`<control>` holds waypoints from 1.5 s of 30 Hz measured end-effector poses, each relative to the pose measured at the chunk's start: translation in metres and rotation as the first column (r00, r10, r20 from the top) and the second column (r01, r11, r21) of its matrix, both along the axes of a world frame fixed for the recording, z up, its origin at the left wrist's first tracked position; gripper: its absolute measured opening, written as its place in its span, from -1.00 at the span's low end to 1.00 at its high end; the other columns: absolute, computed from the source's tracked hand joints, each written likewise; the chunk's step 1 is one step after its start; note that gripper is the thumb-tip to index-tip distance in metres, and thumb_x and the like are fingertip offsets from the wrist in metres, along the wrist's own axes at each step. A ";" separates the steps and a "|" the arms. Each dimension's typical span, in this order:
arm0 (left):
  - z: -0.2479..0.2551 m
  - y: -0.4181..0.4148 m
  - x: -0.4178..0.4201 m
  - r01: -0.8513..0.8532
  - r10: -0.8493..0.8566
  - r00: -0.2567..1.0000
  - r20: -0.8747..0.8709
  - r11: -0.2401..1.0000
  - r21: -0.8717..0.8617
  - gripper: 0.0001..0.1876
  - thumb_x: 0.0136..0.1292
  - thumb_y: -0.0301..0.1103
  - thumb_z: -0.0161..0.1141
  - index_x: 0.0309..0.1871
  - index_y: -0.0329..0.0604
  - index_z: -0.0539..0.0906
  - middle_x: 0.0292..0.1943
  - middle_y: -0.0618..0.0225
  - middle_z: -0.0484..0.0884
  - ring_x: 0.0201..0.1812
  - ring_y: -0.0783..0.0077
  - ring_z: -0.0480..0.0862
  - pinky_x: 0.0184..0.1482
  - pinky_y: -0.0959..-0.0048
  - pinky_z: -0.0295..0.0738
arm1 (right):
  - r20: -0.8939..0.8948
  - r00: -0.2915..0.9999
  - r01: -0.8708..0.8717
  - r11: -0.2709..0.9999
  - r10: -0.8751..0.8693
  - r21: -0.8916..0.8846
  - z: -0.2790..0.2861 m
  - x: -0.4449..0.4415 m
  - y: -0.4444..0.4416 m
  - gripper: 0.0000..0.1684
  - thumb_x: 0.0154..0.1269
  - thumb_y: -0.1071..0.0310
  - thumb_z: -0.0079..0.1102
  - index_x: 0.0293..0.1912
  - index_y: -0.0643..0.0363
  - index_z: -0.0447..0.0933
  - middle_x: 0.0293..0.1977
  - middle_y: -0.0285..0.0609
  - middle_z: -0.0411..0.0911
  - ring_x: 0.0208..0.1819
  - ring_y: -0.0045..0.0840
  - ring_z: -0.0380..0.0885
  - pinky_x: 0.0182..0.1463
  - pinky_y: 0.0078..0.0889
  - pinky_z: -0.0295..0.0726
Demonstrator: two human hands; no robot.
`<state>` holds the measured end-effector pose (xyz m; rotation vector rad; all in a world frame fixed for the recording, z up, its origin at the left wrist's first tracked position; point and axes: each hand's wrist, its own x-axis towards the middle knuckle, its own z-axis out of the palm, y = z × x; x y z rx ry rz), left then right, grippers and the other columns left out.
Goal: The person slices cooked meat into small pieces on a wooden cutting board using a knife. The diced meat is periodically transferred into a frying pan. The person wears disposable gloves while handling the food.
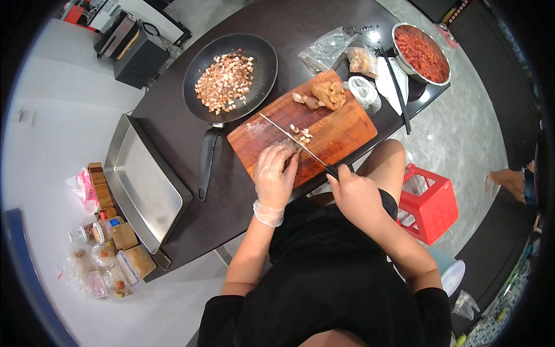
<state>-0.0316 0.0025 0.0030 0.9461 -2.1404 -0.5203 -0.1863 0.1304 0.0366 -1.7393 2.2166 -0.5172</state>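
Note:
My right hand (357, 191) grips the black handle of a kitchen knife (288, 135), its narrow blade reaching across a wooden cutting board (256, 141). In a clear plastic glove, my left hand (275, 171) presses its curled fingers on a piece of food (299, 149), probably meat, right beside the blade; the fingers cover most of it. Small diced cubes (305, 135) lie just past the blade. On the board's far part rest a browned chunk of meat (329, 94) and a smaller piece with a pale end (308, 100).
Diced food fills the middle of a black frying pan (264, 86) behind the board. A steel bowl (396, 47) holds chopped red food. Black chopsticks (396, 91), plastic bags (325, 47) and a metal tray (143, 173) share the table. A red stool (438, 208) stands at right.

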 end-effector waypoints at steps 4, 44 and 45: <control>-0.002 -0.001 0.002 -0.003 0.003 1.000 0.005 1.000 0.024 -0.79 0.14 -0.53 0.45 -0.14 -0.21 0.74 -0.08 0.20 0.76 0.03 0.08 0.70 0.12 0.20 0.60 | 0.020 0.999 0.031 0.999 -0.030 -0.023 -0.010 0.003 -0.003 -0.61 0.53 0.14 0.15 -0.33 0.25 0.40 -0.67 0.03 0.56 -0.63 -0.09 0.63 -0.54 -0.12 0.62; 0.001 0.003 0.009 -0.053 0.053 0.999 0.006 0.998 -0.020 -0.76 0.08 -0.50 0.52 -0.17 -0.20 0.74 -0.12 0.19 0.75 0.00 0.05 0.70 0.11 0.18 0.58 | 0.064 0.998 -0.010 0.999 0.008 0.038 0.017 0.005 0.006 -0.62 0.53 0.15 0.16 -0.30 0.27 0.43 -0.66 0.06 0.57 -0.61 -0.07 0.64 -0.51 -0.11 0.66; 0.000 0.003 0.008 -0.042 0.042 0.999 0.011 0.999 -0.009 -0.76 0.08 -0.50 0.52 -0.17 -0.20 0.74 -0.12 0.19 0.75 0.00 0.05 0.70 0.11 0.18 0.58 | 0.053 0.999 -0.010 0.999 0.008 0.037 0.015 0.006 0.007 -0.62 0.53 0.15 0.16 -0.31 0.27 0.42 -0.66 0.05 0.57 -0.62 -0.09 0.64 -0.52 -0.12 0.66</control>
